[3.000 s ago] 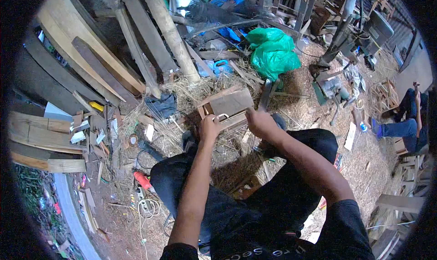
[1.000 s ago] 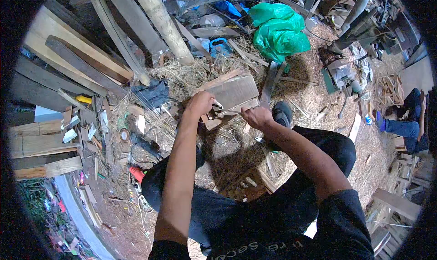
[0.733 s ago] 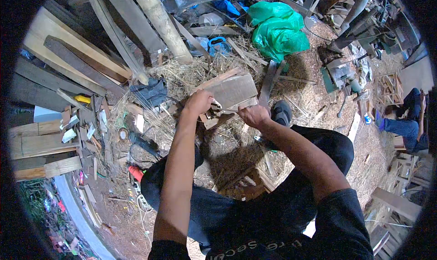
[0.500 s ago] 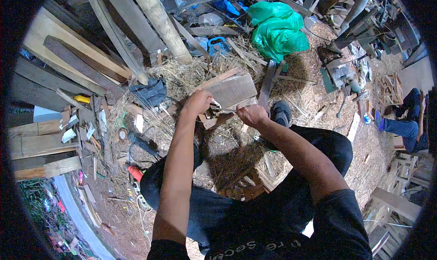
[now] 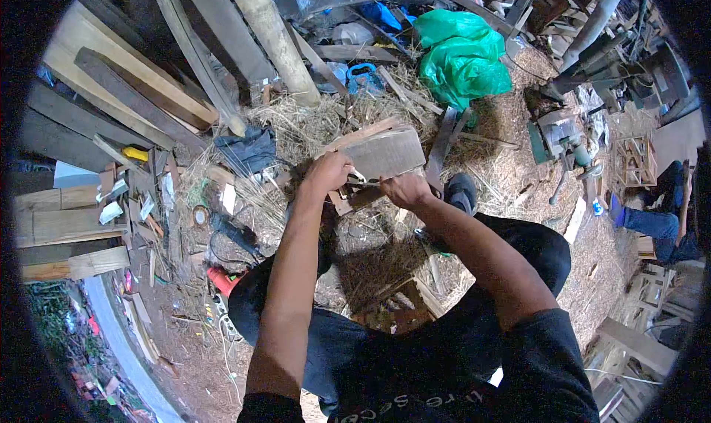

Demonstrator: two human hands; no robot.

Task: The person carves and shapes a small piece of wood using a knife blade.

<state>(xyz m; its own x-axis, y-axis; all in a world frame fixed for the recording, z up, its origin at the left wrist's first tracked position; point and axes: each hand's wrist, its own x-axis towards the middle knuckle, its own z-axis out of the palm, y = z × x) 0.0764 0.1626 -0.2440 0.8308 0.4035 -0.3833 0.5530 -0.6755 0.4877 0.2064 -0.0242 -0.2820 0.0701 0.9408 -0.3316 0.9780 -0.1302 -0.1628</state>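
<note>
Wooden piece (image 5: 386,155) sits mid-scene, beyond the person's knees, flat grey-brown face up, with straw-littered ground (image 5: 489,172) around it. A paler wood strip (image 5: 363,135) runs along its far side (contact between the two unclear).

Left hand (image 5: 331,172) is at the piece's left end, fingers curled in; a small white bit (image 5: 356,176) shows by the fingertips (too small to identify). Right hand (image 5: 406,191) is at the near right edge, knuckles up, fingers bent under. Both hands touch or nearly touch the wood; cannot tell what either grip is closed on, fingertips being hidden.

A shoe (image 5: 461,193) is just right of the right hand. Dark plank (image 5: 443,143) lies right of the piece, angled toward the far side. Green plastic bag (image 5: 463,58) is far right of the piece, blue plastic item (image 5: 364,80) far and slightly left of that bag. Dark cloth (image 5: 246,150) lies left of the left hand; red tool (image 5: 221,280) is near left, by the knee.

Further right: a metal machine (image 5: 561,136), then a wooden frame (image 5: 635,161). Another person (image 5: 652,210) in blue trousers is at the right edge (partly cut off). Long boards (image 5: 141,90) stand far left, beside a round post (image 5: 272,44).
</note>
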